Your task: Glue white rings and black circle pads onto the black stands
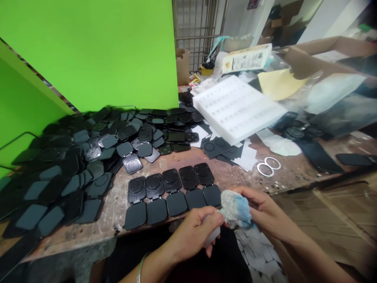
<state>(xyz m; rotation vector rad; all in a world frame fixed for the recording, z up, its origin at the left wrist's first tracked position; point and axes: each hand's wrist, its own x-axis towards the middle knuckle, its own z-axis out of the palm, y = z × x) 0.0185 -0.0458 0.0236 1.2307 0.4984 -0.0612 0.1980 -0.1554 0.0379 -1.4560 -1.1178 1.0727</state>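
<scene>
My right hand (262, 206) is closed on a crumpled white and blue rag (235, 208) at the table's front edge. Just left of it, my left hand (196, 228) is wrapped round a pale, whitish object (212, 237). Fingers cover most of that object, so its kind is unclear; its upper end meets the rag. Beyond my hands lie several black hinged cases (171, 180), side by side in a row. Each lies unfolded, with a textured, ringed half at the back and a smooth flat half towards me.
A large heap of similar black cases (97, 157) fills the table's left side, against a green panel (103, 51). A white foam tray (235, 110) rests over paper and dark sheets at the back right. Two white rings (265, 169) and a cardboard box (324, 47) are further right.
</scene>
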